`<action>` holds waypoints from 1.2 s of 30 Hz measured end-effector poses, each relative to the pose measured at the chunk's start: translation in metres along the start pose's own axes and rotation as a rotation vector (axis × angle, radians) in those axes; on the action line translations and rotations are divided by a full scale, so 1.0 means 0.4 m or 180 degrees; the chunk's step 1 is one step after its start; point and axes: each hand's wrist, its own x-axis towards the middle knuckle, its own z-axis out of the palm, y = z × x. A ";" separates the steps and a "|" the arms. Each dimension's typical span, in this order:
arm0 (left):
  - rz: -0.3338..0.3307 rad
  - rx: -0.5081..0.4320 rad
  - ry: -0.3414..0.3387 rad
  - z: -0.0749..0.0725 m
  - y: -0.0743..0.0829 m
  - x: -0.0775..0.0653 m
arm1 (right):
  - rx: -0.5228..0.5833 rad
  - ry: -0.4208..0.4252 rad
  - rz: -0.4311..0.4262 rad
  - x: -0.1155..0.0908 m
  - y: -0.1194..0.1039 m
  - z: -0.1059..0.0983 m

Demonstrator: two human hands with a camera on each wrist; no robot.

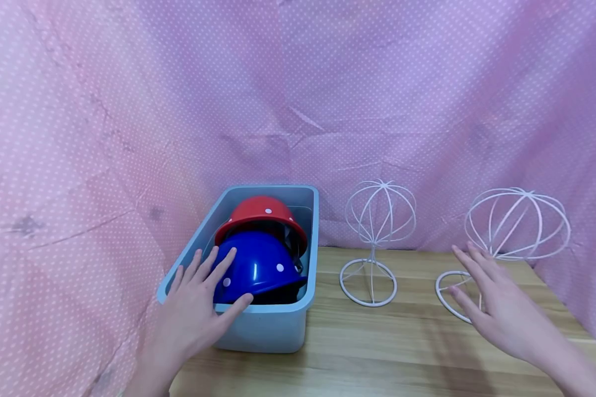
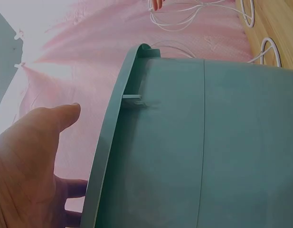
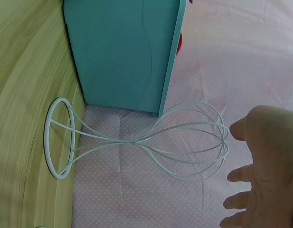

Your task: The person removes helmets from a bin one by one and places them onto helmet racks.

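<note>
My left hand (image 1: 191, 309), fingers spread, hovers over the near left rim of a grey-blue plastic bin (image 1: 263, 331). Its fingertips overlap a blue hard hat (image 1: 255, 264) with white dots in the head view. Behind that, a red hard hat (image 1: 263, 209) lies in the same bin, partly hidden by the blue one. To the right, my right hand (image 1: 501, 309) is held in the air with fingers extended and nothing in it. It is nearest the right white wire stand (image 1: 519, 220), covering part of its base. A second wire stand (image 1: 372, 242) stands between bin and right hand.
A wooden table (image 1: 372, 353) carries the bin and both stands. Pink cloth with white dots (image 1: 318, 99) hangs behind and along both sides, close to the bin's left wall. Both stands have round wire tops on thin stems and ring bases.
</note>
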 end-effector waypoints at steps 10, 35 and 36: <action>0.0018 -0.0052 0.0110 -0.003 -0.010 0.000 | 0.0172 -0.0110 0.0034 0.041 -0.066 0.007; -0.0430 -0.0324 0.0783 0.006 -0.183 -0.004 | 0.1242 -0.0344 -0.0912 0.297 -0.350 0.174; -0.0461 -0.0394 0.0788 0.008 -0.188 -0.005 | 0.1309 -0.0386 -0.0871 0.306 -0.358 0.182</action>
